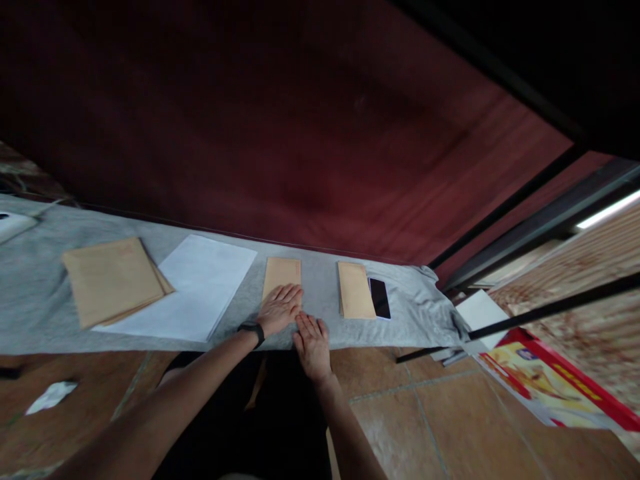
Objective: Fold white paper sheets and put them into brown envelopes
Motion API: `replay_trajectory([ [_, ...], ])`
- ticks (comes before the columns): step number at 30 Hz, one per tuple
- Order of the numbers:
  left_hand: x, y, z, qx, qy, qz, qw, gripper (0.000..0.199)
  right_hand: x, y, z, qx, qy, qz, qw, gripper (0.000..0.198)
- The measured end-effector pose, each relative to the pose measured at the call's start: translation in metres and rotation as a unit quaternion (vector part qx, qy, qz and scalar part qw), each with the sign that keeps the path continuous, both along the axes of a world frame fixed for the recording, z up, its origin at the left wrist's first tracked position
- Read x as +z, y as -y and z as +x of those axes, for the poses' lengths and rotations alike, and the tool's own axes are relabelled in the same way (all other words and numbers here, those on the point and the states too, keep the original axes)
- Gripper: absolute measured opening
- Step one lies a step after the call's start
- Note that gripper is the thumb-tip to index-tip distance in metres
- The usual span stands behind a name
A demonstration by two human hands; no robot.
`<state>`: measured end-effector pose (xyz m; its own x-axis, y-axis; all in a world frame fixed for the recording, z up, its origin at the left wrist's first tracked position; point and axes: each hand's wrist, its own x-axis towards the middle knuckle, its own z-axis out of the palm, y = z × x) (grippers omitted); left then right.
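Note:
A brown paper envelope [283, 270] lies on the grey cloth in front of me, its lower part covered by my hands. My left hand [281, 308], with a dark band on the wrist, rests flat on it, fingers stretched out. Close beside it, my right hand [313, 343] lies with fingers extended at the envelope's lower right corner; whether it touches the paper I cannot tell. To the right is a small stack of brown envelopes [356, 291]. Farther left, larger brown envelopes [116, 279] lie partly over white paper sheets [200, 287].
A dark-screened phone [380, 298] lies against the right stack. The grey cloth [35, 293] covers a narrow table below a dark red panel [280, 147]. Black metal bars and a red-yellow box [550, 383] stand at the right. A crumpled white paper [51, 397] is on the tiled floor.

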<state>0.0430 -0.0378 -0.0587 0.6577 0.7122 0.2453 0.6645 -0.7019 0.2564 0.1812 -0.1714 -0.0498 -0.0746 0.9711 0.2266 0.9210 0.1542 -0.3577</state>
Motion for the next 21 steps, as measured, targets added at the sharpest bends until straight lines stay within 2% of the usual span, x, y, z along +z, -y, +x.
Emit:
replay_trajectory([
  [6, 0.0, 0.036, -0.03, -0.045, -0.007, 0.021, 0.999, 0.054, -0.002, 0.001, 0.0, 0.001, -0.013, 0.003, 1.0, 0.046],
  [13, 0.0, 0.072, -0.068, -0.032, -0.001, 0.039, 0.999, 0.059, -0.001, 0.002, -0.002, -0.008, -0.023, 0.013, 1.0, 0.044],
  [15, -0.003, 0.08, -0.076, -0.013, 0.016, 0.045, 0.999, 0.06, -0.001, 0.0, -0.005, -0.035, -0.039, 0.018, 0.998, 0.044],
  [18, -0.006, 0.089, -0.083, 0.008, 0.03, 0.05, 0.998, 0.061, -0.001, -0.006, -0.012, -0.117, -0.09, 0.033, 0.989, 0.041],
  [21, -0.007, 0.092, -0.083, 0.015, 0.035, 0.047, 0.998, 0.063, -0.001, -0.017, -0.019, -0.17, -0.198, 0.044, 0.964, 0.033],
])
